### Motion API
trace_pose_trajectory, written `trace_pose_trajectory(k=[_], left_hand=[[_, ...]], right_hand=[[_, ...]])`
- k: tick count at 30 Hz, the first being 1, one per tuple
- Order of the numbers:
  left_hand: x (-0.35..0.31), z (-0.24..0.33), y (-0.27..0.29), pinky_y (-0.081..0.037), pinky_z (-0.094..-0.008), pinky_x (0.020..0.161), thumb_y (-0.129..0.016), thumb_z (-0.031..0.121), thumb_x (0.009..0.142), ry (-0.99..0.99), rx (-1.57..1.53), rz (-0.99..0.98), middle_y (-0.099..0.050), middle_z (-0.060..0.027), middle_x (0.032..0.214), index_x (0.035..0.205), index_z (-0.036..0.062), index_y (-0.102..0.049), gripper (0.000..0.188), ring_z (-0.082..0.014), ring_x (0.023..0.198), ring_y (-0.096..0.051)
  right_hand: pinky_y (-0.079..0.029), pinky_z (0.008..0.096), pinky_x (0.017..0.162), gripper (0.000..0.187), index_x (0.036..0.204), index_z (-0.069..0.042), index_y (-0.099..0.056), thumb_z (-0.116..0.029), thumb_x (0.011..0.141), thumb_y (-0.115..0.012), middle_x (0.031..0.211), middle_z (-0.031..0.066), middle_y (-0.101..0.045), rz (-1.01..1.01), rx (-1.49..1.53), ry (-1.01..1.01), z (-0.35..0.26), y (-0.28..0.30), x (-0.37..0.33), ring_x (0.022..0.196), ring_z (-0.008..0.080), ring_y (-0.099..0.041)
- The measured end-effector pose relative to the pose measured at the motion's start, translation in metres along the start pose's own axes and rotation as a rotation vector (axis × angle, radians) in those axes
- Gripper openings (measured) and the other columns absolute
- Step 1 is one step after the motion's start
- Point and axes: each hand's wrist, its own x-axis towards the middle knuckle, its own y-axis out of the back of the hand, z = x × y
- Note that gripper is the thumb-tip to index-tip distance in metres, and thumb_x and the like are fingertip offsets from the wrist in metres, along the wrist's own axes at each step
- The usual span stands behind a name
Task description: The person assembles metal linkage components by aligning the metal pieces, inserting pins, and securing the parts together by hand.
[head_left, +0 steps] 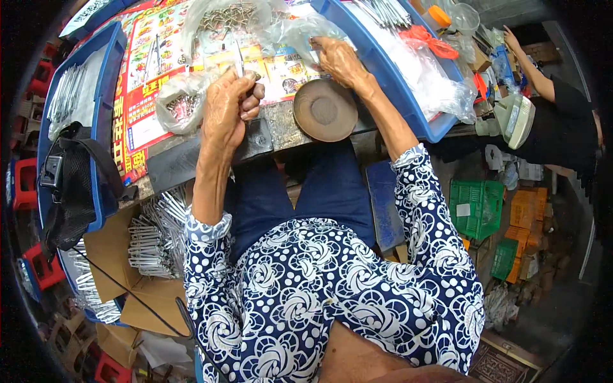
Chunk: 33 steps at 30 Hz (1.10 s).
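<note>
A thin, bright metal piece (238, 59) is seen upright above the left hand (225, 108), over the printed paper sheet (153, 70) that covers the worktable (281, 127). It is narrow, silvery and straight; its exact kind cannot be made out. Its lower end is hidden inside the fist.

Clear plastic bags are noted around it: one bag (182, 105) of small metal parts just left of the left hand, another bag (230, 16) of similar parts at the far edge, partly cut off by the rim. The contents are too small to be told apart. A round brown dish (324, 110) is set at the near table edge, between the two hands. Bundles of metal rods (153, 233) are seen in a cardboard box (112, 255) at lower left. Another person's arm (533, 67) is visible at the upper right, well apart.

The left hand's fingers (252, 96) are curled closed, the metal piece pinched at their tips. The right hand (338, 60) is laid on a crumpled clear bag (300, 32); its fingers are bent and touch the plastic, but whether the bag is gripped cannot be told.
</note>
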Motion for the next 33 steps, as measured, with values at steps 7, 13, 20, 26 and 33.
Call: trace_pose_trajectory(k=[7,13,20,26,33], left_hand=[[-0.002,-0.004,0.009,-0.024,-0.0151,0.035,-0.049,0.009,0.080,0.002,-0.008,-0.002,-0.050,-0.0051,0.061,0.079,0.0036,-0.044,0.007,-0.0033,0.043,-0.033],[-0.003,-0.002,0.011,-0.026,-0.0148,0.037,-0.050,0.014,0.082,-0.003,0.050,-0.008,-0.049,-0.0029,0.062,0.083,0.0032,-0.048,0.011,-0.0031,0.045,-0.033],[-0.004,-0.002,0.012,-0.025,-0.0145,0.037,-0.049,0.013,0.082,-0.016,0.045,-0.016,-0.049,-0.0037,0.063,0.082,0.0016,-0.048,0.011,-0.0029,0.044,-0.033],[-0.009,0.002,0.013,-0.024,-0.0149,0.036,-0.049,0.010,0.080,-0.021,0.019,0.017,-0.050,-0.0051,0.061,0.077,0.0020,-0.046,0.009,-0.0029,0.043,-0.032],[-0.006,0.000,0.009,-0.024,-0.0152,0.036,-0.049,0.011,0.080,-0.017,0.036,0.017,-0.050,-0.0054,0.061,0.075,0.0026,-0.045,0.010,-0.0031,0.044,-0.033]], right_hand=[[-0.047,0.0416,0.060,0.021,0.091,0.003,-0.053,-0.005,0.073,-0.047,0.071,0.0276,-0.056,-0.111,-0.115,-0.042,-0.019,0.008,0.003,0.067,0.0362,-0.058],[-0.047,0.0428,0.060,0.034,0.099,0.000,-0.045,-0.013,0.068,-0.053,0.081,0.0210,-0.052,0.333,-0.271,-0.169,-0.023,0.018,-0.005,0.065,0.0373,-0.056],[-0.047,0.0456,0.062,0.042,0.107,-0.004,-0.044,-0.018,0.069,-0.053,0.082,0.0243,-0.053,0.101,-0.414,-0.265,-0.009,0.020,0.007,0.067,0.0390,-0.056],[-0.047,0.0435,0.057,0.031,0.100,-0.011,-0.051,-0.017,0.070,-0.056,0.082,0.0166,-0.057,0.129,-0.429,-0.094,-0.026,0.036,0.011,0.066,0.0348,-0.057],[-0.047,0.0399,0.043,0.015,0.086,-0.006,-0.051,-0.009,0.071,-0.050,0.074,0.0173,-0.055,0.216,-0.546,0.051,-0.023,0.037,0.015,0.056,0.0309,-0.059]])
